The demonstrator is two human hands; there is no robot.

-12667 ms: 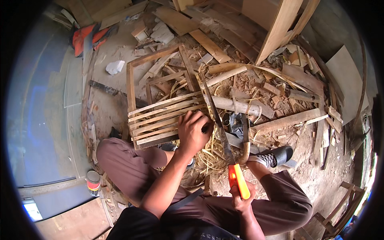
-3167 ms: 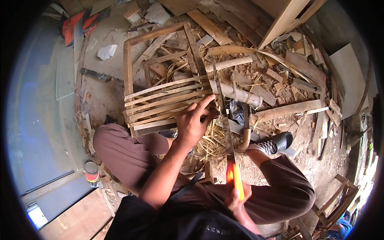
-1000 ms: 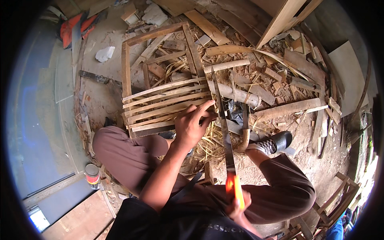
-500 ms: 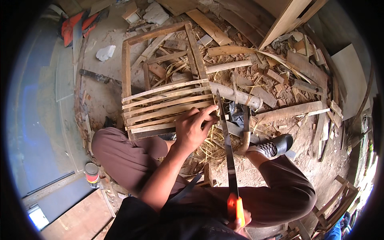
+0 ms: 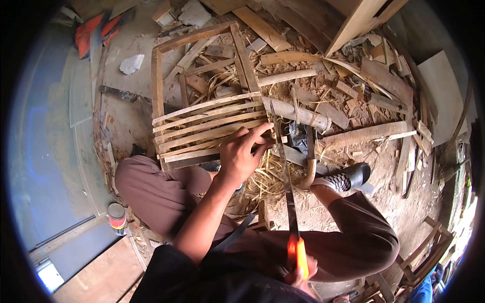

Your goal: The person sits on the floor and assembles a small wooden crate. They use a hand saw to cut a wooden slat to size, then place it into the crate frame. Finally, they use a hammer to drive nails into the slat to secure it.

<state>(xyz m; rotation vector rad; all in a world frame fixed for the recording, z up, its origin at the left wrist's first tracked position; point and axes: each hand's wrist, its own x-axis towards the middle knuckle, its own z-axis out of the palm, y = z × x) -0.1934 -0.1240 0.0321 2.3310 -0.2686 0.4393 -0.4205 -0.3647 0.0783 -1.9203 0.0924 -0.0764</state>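
A handsaw (image 5: 288,187) with an orange handle is in my right hand (image 5: 304,270), which is closed around the grip near my lap. Its long blade points away from me, running up along the right side of a slatted wooden frame (image 5: 159,83). Thin wooden slats (image 5: 207,115) cross the near part of that frame. My left hand (image 5: 242,151) is closed on the frame's near right corner, fingers bent round the slat ends beside the blade. The exact contact between teeth and wood is hard to make out.
A wooden-handled tool (image 5: 310,156) stands close right of the saw, by my shoe (image 5: 353,178). Wood shavings (image 5: 270,177) and offcuts cover the floor. A bamboo pole (image 5: 303,117) lies beyond. A lidded jar (image 5: 116,217) sits left of my knee.
My right hand and the saw have slid slightly forward along the frame's side. My left hand keeps its hold on the corner. The whole view has shifted a little.
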